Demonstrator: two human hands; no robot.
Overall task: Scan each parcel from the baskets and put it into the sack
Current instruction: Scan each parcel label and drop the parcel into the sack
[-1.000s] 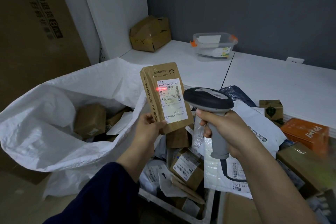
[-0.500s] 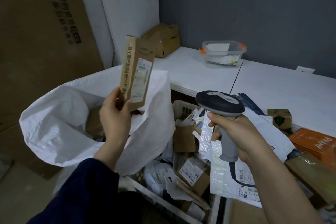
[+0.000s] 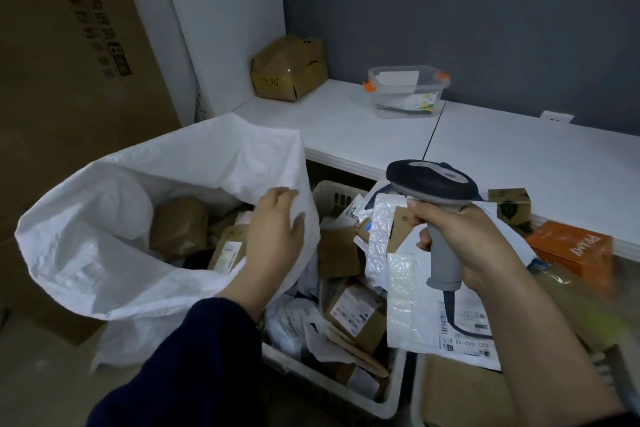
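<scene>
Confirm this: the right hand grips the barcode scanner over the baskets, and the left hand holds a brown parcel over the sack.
One point is wrong. The left hand holds nothing: its fingers are relaxed at the rim of the white sack, and a brown labelled parcel lies inside the sack. The right hand does grip the barcode scanner over the baskets. The head view shows this.

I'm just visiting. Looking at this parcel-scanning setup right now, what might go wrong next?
The sack has a floppy rim that sags beside the open left hand; it may fold over, so the next parcel misses. The cable of the scanner gripped by the right hand trails over the heaped parcels in the basket and might snag when one is lifted.
</scene>
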